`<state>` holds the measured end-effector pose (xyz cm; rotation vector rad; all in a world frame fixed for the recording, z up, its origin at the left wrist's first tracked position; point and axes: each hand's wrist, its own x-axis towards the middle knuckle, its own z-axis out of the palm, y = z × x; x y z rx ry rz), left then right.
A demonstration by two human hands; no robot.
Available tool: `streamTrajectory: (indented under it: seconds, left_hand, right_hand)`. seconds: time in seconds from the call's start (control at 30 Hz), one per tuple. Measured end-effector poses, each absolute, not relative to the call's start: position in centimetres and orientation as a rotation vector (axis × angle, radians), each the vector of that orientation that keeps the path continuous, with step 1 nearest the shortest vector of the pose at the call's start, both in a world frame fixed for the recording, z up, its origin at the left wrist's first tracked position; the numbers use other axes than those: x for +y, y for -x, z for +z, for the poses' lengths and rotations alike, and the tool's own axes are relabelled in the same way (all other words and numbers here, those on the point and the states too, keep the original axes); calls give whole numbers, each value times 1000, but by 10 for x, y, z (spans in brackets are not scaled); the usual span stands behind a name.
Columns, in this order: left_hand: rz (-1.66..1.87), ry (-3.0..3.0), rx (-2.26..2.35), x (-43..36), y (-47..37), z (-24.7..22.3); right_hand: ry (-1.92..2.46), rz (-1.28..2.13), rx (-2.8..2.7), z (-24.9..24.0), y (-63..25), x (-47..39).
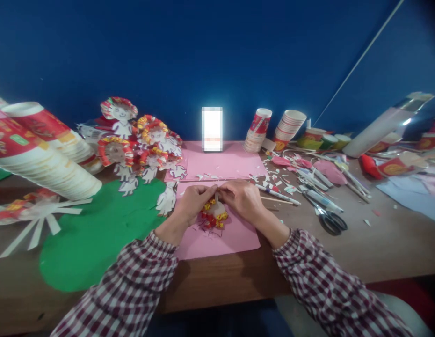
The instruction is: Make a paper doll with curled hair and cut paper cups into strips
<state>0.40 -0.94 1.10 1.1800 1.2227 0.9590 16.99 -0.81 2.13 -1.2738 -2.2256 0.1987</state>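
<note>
Both hands meet over a pink sheet [238,238] in the middle of the table. Between them is a paper-cup craft [213,217], a pale round base ringed by curled red and yellow strips. My left hand [192,202] is closed, thumb and forefinger pinching the craft's far edge. My right hand [242,199] is closed too, its fingertips pinching the craft right beside the left ones. Exactly what lies between the fingertips is partly hidden. A white paper cut-out figure [166,199] lies just left of my left hand.
Finished paper figures [119,117] with curled manes stand at the back left, behind a green sheet [98,238]. Stacked paper cups [56,159] lean at the left. Scissors [331,222], pens [279,194] and paper scraps lie on the right. More cup stacks [289,128] stand near the blue wall.
</note>
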Motion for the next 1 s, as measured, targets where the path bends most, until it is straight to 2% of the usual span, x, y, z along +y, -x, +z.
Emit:
streamTrajectory:
  seconds: [1.0]
  left_hand:
    - [1041, -950, 1150, -10, -5, 20]
  right_hand:
    - [1250, 273, -2170, 16, -168, -7]
